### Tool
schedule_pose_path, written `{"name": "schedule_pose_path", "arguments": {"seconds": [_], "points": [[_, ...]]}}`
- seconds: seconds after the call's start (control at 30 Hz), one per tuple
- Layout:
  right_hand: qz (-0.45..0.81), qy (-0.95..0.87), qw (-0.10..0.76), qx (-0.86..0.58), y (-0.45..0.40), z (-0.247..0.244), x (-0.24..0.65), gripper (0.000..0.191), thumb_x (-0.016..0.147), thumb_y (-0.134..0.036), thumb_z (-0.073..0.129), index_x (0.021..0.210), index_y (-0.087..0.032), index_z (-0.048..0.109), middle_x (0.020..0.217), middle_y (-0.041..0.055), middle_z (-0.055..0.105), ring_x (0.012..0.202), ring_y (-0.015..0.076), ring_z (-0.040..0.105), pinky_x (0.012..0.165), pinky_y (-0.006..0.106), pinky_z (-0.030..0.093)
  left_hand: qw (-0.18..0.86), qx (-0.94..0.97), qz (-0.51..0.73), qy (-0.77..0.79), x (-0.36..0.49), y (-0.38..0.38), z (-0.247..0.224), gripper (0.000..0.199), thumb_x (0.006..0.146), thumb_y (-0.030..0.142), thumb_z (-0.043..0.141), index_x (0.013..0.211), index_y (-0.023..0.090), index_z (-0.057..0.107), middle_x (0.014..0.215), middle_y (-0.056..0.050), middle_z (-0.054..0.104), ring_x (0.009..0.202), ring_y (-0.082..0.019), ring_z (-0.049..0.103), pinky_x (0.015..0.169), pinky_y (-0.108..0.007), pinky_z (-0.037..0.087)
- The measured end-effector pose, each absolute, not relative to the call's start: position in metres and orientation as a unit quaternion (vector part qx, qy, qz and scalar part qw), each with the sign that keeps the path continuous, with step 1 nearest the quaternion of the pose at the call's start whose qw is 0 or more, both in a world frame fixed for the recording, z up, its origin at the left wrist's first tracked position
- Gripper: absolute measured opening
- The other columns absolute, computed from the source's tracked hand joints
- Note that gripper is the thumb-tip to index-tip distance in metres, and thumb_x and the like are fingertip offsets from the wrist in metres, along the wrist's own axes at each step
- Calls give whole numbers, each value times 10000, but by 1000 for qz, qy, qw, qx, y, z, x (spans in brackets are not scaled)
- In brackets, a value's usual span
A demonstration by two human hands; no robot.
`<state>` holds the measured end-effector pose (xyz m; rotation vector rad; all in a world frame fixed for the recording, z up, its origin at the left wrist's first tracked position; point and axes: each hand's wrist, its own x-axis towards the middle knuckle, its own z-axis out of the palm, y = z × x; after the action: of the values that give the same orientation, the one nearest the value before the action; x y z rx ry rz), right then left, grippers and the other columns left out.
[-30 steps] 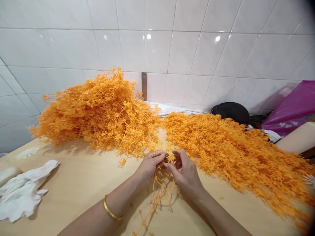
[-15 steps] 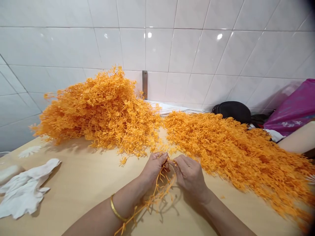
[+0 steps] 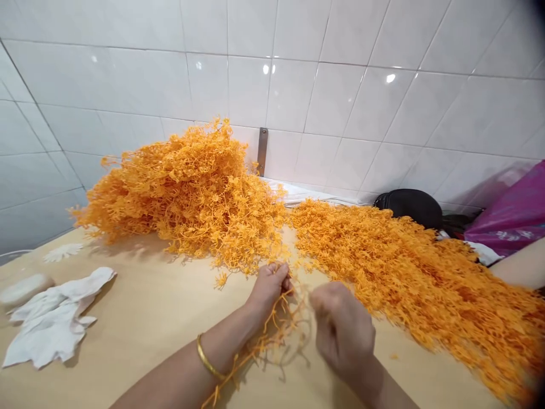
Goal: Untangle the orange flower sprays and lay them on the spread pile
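My left hand (image 3: 272, 287), with a gold bangle above the wrist, pinches an orange plastic flower stem (image 3: 259, 351) between thumb and fingers. The thin branching stem trails down past the wrist toward the lower edge of the view. Just right of it is my right hand (image 3: 344, 329), smeared by motion, its fingers curled closed. Whether a bit of orange plastic is in that hand is too blurred to tell. Behind my left hand rises a large heap of orange plastic flower stems (image 3: 191, 193).
A second, flatter pile of orange stems (image 3: 417, 261) spreads along the right of the table (image 3: 157, 307). At left lie a white cloth (image 3: 55, 321), a whitish rounded object (image 3: 25, 289) and a white flower-shaped piece (image 3: 63, 252). Near the tiled wall are a black case (image 3: 411, 207) and a purple bag (image 3: 506, 213).
My right hand has pulled away from my left hand, moving right and toward me. My left hand keeps its pinch on the stem. The view has shifted slightly.
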<state>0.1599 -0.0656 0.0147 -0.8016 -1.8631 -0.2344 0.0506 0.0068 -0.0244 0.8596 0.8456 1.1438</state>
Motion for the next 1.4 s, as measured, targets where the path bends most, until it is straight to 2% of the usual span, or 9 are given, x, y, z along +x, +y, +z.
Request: {"name": "schedule_pose_path", "arguments": {"seconds": [0.13, 0.27, 0.37, 0.5, 0.73, 1.0, 1.1, 1.17, 1.4], "points": [[181, -596, 560, -546, -37, 4, 182, 220, 853, -285, 356, 981, -181, 501, 588, -17, 452, 489, 108, 428, 487, 237, 358, 711, 373, 481, 350, 54, -3, -23, 308, 600, 401, 627, 554, 149, 456, 411, 37, 446, 404, -70, 428, 458, -205, 327], [314, -589, 501, -551, -24, -6, 190, 299, 766, -422, 481, 924, -175, 540, 638, -3, 505, 551, 120, 462, 514, 235, 369, 692, 418, 470, 354, 56, -5, -23, 292, 628, 394, 603, 556, 147, 465, 421, 30, 457, 407, -69, 413, 465, -208, 317], [329, -628, 464, -531, -24, -14, 185, 247, 732, -418, 523, 750, -175, 555, 666, 5, 532, 596, 125, 473, 521, 228, 360, 662, 486, 452, 349, 54, -4, -24, 304, 653, 382, 582, 510, 146, 455, 428, 22, 456, 420, -71, 408, 483, -218, 323], [345, -579, 517, -527, -21, -23, 182, 345, 772, -419, 469, 530, -185, 390, 471, -52, 351, 439, 81, 308, 419, 216, 252, 654, 487, 457, 354, 53, -6, -24, 310, 686, 359, 554, 487, 148, 443, 422, 29, 424, 414, -66, 391, 475, -213, 315], [325, -448, 661, -507, -10, -15, 200, 293, 742, -423, 522, 591, -180, 459, 476, -63, 346, 449, 75, 339, 456, 214, 289, 683, 430, 466, 362, 51, -3, -25, 265, 695, 331, 549, 524, 146, 467, 409, 30, 419, 409, -67, 404, 486, -212, 352], [423, -529, 527, -514, -19, -11, 187, 350, 710, -459, 548, 953, -210, 511, 522, -64, 444, 463, 94, 431, 455, 216, 336, 657, 485, 441, 372, 51, -2, -30, 267, 695, 368, 542, 552, 149, 493, 428, 17, 451, 416, -81, 421, 496, -232, 353], [396, -562, 530, -497, -18, -17, 183, 224, 732, -409, 540, 717, -186, 529, 501, -59, 430, 459, 80, 398, 449, 208, 307, 648, 507, 440, 360, 52, -4, -27, 286, 687, 354, 549, 502, 152, 466, 411, 26, 413, 410, -72, 390, 480, -220, 327], [379, -537, 572, -490, -15, -21, 183, 292, 758, -393, 512, 569, -180, 445, 460, -64, 383, 431, 68, 346, 439, 208, 282, 659, 505, 435, 348, 53, -6, -24, 310, 686, 356, 551, 477, 154, 445, 404, 35, 386, 403, -69, 382, 477, -218, 323], [387, -459, 633, -489, -11, -18, 188, 333, 742, -378, 542, 522, -183, 385, 423, -76, 325, 407, 65, 314, 429, 210, 267, 695, 473, 424, 336, 53, -5, -23, 292, 680, 371, 561, 511, 149, 475, 389, 38, 389, 395, -87, 431, 479, -228, 345]]}}
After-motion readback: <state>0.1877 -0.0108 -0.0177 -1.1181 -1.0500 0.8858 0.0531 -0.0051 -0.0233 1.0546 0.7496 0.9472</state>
